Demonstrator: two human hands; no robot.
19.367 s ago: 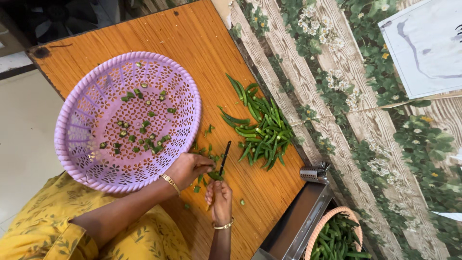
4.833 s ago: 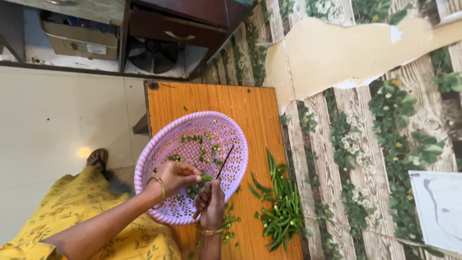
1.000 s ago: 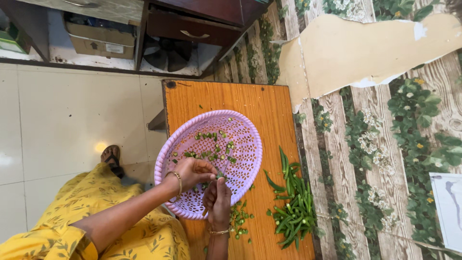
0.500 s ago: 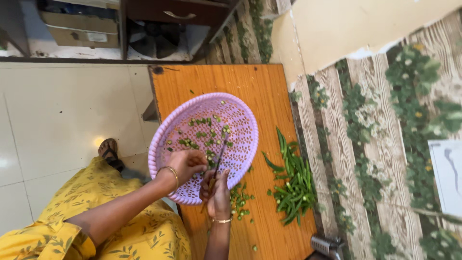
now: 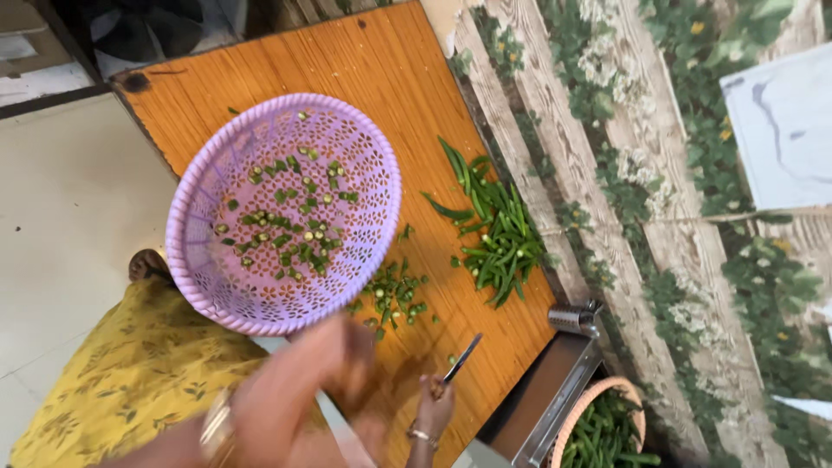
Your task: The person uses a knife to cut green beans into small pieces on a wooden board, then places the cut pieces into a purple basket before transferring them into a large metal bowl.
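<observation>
basket (image 5: 217, 286): round lilac plastic, lacy holes all over, chopped okra bits inside, just up-left of the fingers
table (image 5: 347, 69): orange wood grain
okra (image 5: 498, 243): long whole pods piled up-right of the knife
right hand (image 5: 433, 409): fingers curled tight on the knife (image 5: 462, 357)
left hand (image 5: 303, 381): total blur, can't tell its grip
cut bits (image 5: 394, 299): loose, just above the fingers
</observation>
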